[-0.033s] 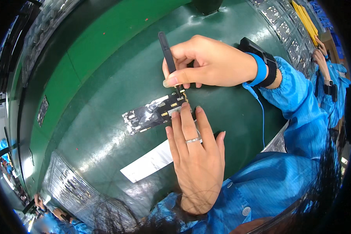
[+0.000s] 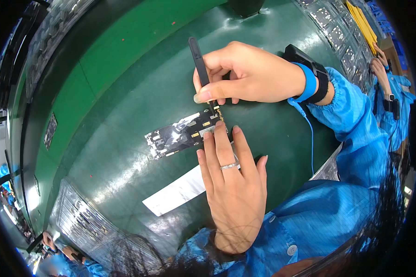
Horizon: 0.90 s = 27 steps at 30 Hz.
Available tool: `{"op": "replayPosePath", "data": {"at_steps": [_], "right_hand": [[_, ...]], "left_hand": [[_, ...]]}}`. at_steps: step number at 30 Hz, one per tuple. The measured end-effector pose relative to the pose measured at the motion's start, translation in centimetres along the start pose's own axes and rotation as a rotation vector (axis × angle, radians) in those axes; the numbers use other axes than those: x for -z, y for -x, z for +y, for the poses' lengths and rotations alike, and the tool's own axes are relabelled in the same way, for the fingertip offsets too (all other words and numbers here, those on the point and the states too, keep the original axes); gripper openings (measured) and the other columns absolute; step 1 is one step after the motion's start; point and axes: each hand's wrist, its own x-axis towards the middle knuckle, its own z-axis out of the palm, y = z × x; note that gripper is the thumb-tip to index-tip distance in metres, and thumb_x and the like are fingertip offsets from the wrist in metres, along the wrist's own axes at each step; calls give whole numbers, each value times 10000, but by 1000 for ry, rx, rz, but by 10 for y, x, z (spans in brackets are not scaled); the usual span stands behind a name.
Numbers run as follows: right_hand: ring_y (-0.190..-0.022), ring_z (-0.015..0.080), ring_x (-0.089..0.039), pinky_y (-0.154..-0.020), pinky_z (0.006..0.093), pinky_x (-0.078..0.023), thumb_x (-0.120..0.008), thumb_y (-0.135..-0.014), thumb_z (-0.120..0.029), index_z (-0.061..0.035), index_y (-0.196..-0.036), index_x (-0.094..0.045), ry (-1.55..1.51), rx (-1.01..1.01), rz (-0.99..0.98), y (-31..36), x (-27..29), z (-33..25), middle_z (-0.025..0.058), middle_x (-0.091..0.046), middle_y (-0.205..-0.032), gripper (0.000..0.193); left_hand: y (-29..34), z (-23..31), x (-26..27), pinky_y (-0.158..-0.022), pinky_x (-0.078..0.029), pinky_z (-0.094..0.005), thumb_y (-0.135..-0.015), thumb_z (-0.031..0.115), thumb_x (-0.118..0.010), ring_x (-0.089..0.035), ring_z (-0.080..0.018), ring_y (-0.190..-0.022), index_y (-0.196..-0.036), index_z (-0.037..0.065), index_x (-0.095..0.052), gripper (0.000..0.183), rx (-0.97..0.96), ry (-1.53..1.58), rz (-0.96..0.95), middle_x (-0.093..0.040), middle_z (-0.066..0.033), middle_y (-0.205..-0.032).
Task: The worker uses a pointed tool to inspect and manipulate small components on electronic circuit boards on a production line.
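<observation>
Right hand (image 2: 249, 74) pinches black tweezers (image 2: 199, 64), fingers clenched round them, tips down on the near end of a circuit board (image 2: 185, 133). Board lies flat on the green desk (image 2: 125, 92), mid-frame. Left hand (image 2: 233, 189) flat, fingers released and stretched out, fingertips (image 2: 217, 136) pressing the board's edge; ring on one finger. White paper slip (image 2: 175, 194) on the desk, partly under the left hand. Blue wrist strap (image 2: 309, 83) on right wrist, cord trailing down

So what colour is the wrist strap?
Blue, clearest in the head view: wrist strap on the right hand.
</observation>
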Motion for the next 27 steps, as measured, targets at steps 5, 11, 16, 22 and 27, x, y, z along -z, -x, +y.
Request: {"op": "replayPosePath", "data": {"at_steps": [5, 11, 16, 22, 27], "right_hand": [[-618, 64, -590, -521, 234, -444, -749, -1008, -232, -22, -1000, -698, 12, 51, 21, -1, -3, 2, 26, -693, -763, 216], [-635, 92, -614, -565, 268, -452, -772, -985, -227, 8, -964, -703, 107, 89, 39, 3, -2, -3, 66, -696, -734, 246], [-704, 144, -683, -641, 289, -520, -790, -967, -256, 31, -946, -720, 114, 86, 45, 7, 0, -3, 109, -733, -785, 296], [-714, 26, -615, -627, 207, -477, -825, -940, -195, -30, -1030, -777, 89, 257, 149, 17, 7, -13, -10, -728, -835, 194], [-682, 19, -606, -583, 222, -473, -823, -947, -193, -25, -993, -769, -10, 159, -19, 30, -4, -16, -12, -693, -747, 182]], "left_hand": [[2, 0, -2, -1150, -453, -589, -926, 297, -775, -451, -471, -1442, -1454, -55, -528, 680, 3, -6, 8, -397, -270, -1595], [1, 1, -3, -1146, -464, -575, -905, 299, -795, -464, -473, -1421, -1475, -61, -498, 736, 1, 14, 31, -396, -275, -1593], [-3, 4, -5, -1134, -478, -547, -875, 313, -819, -494, -445, -1383, -1498, -76, -462, 816, 18, -4, 71, -390, -277, -1597], [-2, 3, 3, -1137, -469, -548, -874, 343, -818, -507, -414, -1384, -1506, -66, -465, 832, 17, -94, 58, -403, -275, -1593], [33, 13, 25, -1170, -430, -570, -913, 389, -781, -470, -439, -1440, -1517, -40, -470, 803, -2, 45, -50, -401, -260, -1608]]}}
